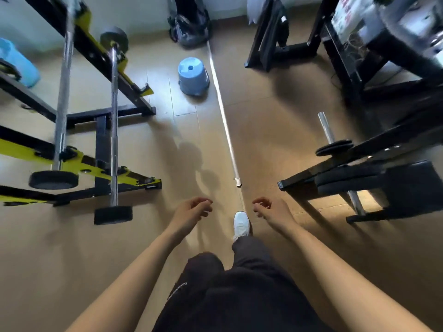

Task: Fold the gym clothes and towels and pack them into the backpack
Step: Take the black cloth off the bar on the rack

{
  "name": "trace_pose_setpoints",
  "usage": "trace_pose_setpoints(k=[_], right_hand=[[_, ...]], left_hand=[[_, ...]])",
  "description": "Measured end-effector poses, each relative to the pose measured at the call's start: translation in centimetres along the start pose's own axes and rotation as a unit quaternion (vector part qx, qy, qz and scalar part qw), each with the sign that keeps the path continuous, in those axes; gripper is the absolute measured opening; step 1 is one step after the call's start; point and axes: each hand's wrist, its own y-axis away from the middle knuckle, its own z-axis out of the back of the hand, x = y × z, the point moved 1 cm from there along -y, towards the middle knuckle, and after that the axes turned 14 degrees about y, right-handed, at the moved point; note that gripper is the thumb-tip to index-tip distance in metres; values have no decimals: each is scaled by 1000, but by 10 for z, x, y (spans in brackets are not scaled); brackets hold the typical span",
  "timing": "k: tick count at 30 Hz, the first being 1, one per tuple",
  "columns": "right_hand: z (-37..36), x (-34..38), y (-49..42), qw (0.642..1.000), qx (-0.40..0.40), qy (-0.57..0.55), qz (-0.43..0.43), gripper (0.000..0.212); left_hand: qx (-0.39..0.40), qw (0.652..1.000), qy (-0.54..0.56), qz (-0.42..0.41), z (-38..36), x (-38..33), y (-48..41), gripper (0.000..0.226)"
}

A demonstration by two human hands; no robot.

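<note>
Tagger: Dark trousers (239, 295) and a white shoe (241, 222) nearest, head view. Left hand (191, 209) and right hand (271, 209) out front, low, fingers loosely curled, holding nothing.
Checker: Clothes, towels?
Tagger: None visible. Dark bag (190, 29) against the far wall, past the blue stool (193, 76), is likely the backpack.
Checker: Handling?
Tagger: Probably soft, light, limp fabric; pinch corners or hems. Bag: take the top.

Floor (263, 130) smooth wood-look, semi-gloss; bars (114, 130) shiny metal; stool (193, 76) matt plastic.
</note>
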Motion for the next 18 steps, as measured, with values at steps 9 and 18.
trace_pose_setpoints(k=[9, 18], right_hand=[[118, 117, -173, 998, -3, 47, 31, 10], [195, 242, -357, 993, 13, 110, 31, 15]], left_hand=[[-20, 998, 60, 13, -6, -133, -137, 17], [-29, 996, 85, 11, 35, -275, -342, 15]])
